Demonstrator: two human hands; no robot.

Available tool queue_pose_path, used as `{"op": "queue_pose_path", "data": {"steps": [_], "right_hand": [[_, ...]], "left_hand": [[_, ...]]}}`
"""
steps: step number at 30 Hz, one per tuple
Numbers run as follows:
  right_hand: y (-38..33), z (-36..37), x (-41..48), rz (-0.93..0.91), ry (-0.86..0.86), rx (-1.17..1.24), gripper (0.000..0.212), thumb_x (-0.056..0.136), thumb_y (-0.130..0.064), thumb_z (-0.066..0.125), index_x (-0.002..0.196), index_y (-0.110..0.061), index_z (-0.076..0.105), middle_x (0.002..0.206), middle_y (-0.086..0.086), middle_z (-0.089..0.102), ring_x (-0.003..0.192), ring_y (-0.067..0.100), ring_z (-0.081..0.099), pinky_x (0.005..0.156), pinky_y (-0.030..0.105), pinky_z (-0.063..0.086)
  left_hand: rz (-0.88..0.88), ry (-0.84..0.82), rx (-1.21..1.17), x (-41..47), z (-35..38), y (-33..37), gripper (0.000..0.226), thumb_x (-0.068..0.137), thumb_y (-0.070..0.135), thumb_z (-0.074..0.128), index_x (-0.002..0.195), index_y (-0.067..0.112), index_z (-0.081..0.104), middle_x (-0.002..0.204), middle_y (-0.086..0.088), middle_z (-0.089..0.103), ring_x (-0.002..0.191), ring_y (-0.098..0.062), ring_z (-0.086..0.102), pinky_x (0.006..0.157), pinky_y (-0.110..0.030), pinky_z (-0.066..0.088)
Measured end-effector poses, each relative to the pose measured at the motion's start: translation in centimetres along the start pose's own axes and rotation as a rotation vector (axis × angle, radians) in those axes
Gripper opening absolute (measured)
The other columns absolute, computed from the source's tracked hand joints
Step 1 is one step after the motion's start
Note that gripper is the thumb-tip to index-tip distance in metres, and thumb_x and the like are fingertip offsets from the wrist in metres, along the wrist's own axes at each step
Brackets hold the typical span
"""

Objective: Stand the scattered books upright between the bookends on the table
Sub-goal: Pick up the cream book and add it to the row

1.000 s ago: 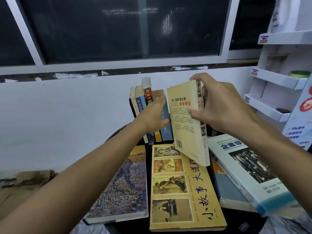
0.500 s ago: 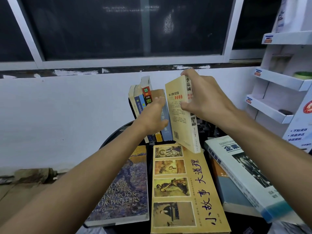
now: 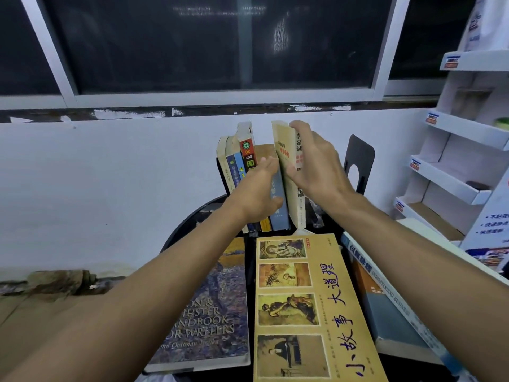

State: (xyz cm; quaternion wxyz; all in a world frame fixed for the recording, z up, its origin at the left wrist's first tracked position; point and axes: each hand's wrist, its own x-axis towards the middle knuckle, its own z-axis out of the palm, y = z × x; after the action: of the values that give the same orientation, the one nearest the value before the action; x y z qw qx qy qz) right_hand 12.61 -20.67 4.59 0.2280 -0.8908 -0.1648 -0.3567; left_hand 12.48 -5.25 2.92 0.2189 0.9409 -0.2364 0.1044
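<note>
Several books stand upright in a row point(image 3: 242, 158) at the back of the round black table point(image 3: 179, 232). My left hand point(image 3: 259, 188) presses flat against their spines and steadies them. My right hand point(image 3: 314, 164) grips a cream paperback point(image 3: 282, 150), upright at the right end of the row, its lower edge down at the table. A black bookend point(image 3: 358, 161) stands apart to the right, behind my right hand. The left bookend is hidden. Flat in front lie a writers' handbook point(image 3: 214, 312), a yellow book point(image 3: 308, 307) and a white-and-blue book point(image 3: 385, 288).
A white wall and a dark window lie behind the table. A white display shelf point(image 3: 454, 172) stands at the right, close to the bookend. Another grey-blue book point(image 3: 391, 323) lies under the white-and-blue one at the table's right edge.
My right hand has carried the cream paperback back and down from above the yellow book, turned it upright and set it against the row. My left hand has stayed on the standing books.
</note>
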Motion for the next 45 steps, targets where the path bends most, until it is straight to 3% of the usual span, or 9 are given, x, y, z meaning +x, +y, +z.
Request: {"op": "queue_pose_path", "data": {"steps": [8,13,19,23,28,33,40,45], "right_hand": [[2.5,4.4,-1.5,0.048,0.064,0.092,0.069,0.092,-0.011,0.07,0.151,-0.021,0.035,0.132,0.007,0.058,0.103,0.03,0.064,0.085,0.046,0.055],[3.3,5.5,-2.4,0.088,0.078,0.112,0.068,0.093,-0.013,0.069,0.152,-0.022,0.036,0.136,0.007,0.058,0.109,0.031,0.063,0.089,0.043,0.054],[3.9,6.0,-2.4,0.105,0.072,0.108,0.07,0.093,-0.014,0.071,0.152,-0.024,0.035,0.131,0.008,0.059,0.107,0.03,0.063,0.087,0.041,0.054],[4.6,5.3,-2.3,0.063,-0.024,0.105,0.071,0.096,-0.021,0.068,0.154,-0.032,0.028,0.122,0.006,0.061,0.09,0.021,0.063,0.081,0.041,0.056],[5.3,3.5,-2.4,-0.006,-0.231,0.157,0.083,0.096,-0.021,0.064,0.157,-0.042,0.012,0.084,-0.003,0.057,0.066,0.013,0.06,0.069,0.042,0.058],[5.6,2.2,-1.0,-0.02,-0.437,0.129,0.094,0.095,-0.006,0.063,0.157,-0.045,0.003,0.09,0.004,0.062,0.077,0.015,0.065,0.079,0.042,0.06],[5.3,2.6,-0.9,0.007,-0.42,0.108,0.093,0.096,-0.004,0.062,0.156,-0.044,0.004,0.088,0.006,0.062,0.078,0.018,0.063,0.083,0.044,0.057],[4.6,2.7,-0.6,0.027,-0.416,0.08,0.091,0.097,-0.002,0.057,0.155,-0.044,0.003,0.079,-0.005,0.051,0.074,0.015,0.058,0.08,0.047,0.057]], "left_hand": [[0.004,0.01,-0.063,-0.4,-0.5,0.1,0.069,0.094,0.015,0.069,0.152,0.009,0.032,0.159,-0.009,0.034,0.155,-0.021,0.015,0.118,-0.027,0.021],[0.017,-0.012,-0.045,-0.4,-0.6,-0.1,0.077,0.095,0.016,0.068,0.158,0.009,0.023,0.165,-0.006,0.025,0.156,-0.02,0.011,0.116,-0.021,0.014],[0.016,-0.015,-0.016,-0.2,-0.3,-0.4,0.085,0.095,0.019,0.068,0.161,0.011,0.014,0.169,-0.005,0.014,0.157,-0.019,0.007,0.12,-0.025,0.011],[0.016,-0.01,-0.014,-0.2,-0.3,-0.5,0.086,0.096,0.02,0.068,0.161,0.01,0.014,0.169,-0.005,0.014,0.157,-0.018,0.007,0.119,-0.024,0.01],[0.018,-0.007,-0.005,-0.2,-0.3,-0.5,0.086,0.096,0.021,0.068,0.162,0.011,0.014,0.17,-0.004,0.014,0.157,-0.017,0.007,0.119,-0.024,0.01],[0.021,-0.003,0.003,-0.1,-0.3,-0.4,0.085,0.096,0.022,0.068,0.162,0.011,0.015,0.169,-0.005,0.016,0.157,-0.018,0.008,0.122,-0.028,0.014],[0.016,0.011,0.01,-0.1,-0.2,-0.2,0.084,0.095,0.022,0.068,0.162,0.013,0.017,0.169,-0.005,0.017,0.157,-0.018,0.009,0.121,-0.028,0.013],[0.011,0.015,0.02,0.0,-0.2,-0.2,0.085,0.095,0.023,0.068,0.162,0.012,0.016,0.169,-0.004,0.017,0.157,-0.017,0.008,0.12,-0.026,0.011]]}}
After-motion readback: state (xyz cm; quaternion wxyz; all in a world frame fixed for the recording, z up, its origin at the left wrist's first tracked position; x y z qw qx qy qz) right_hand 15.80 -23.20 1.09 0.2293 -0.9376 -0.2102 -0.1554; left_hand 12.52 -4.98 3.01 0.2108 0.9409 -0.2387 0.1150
